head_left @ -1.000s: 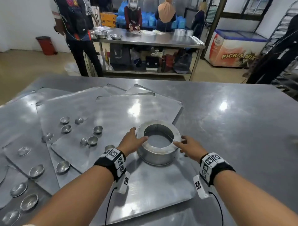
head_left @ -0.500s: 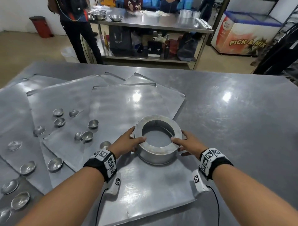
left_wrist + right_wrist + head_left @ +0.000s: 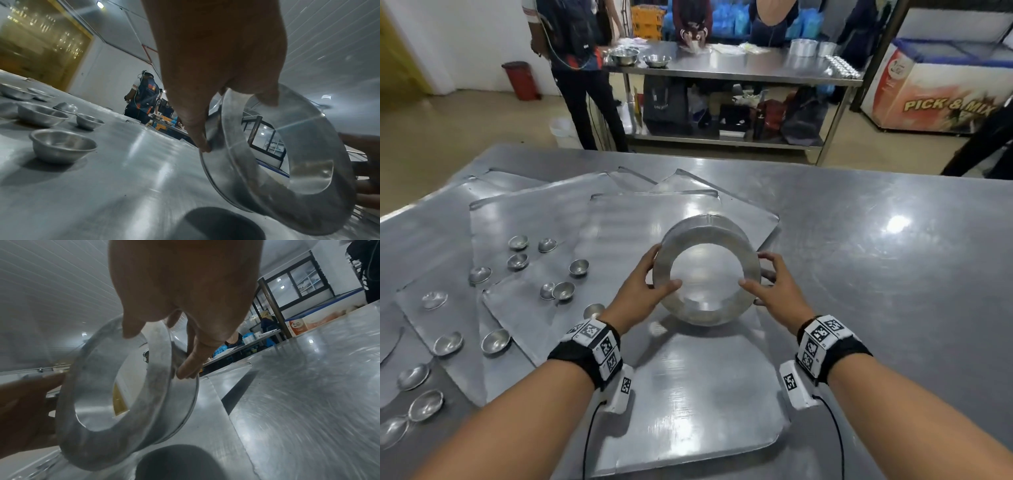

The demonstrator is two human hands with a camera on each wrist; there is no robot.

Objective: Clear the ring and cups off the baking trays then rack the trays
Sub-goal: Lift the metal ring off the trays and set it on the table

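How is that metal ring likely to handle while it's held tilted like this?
The ring looks like stiff sheet metal, so it should keep its shape. Both hands, left and right, hold its smooth shiny rim, which may slip. Set down on edge, it would probably roll.

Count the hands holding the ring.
2. The left hand grips the tilted ring on its left side, and the right hand grips its right side. None are hidden.
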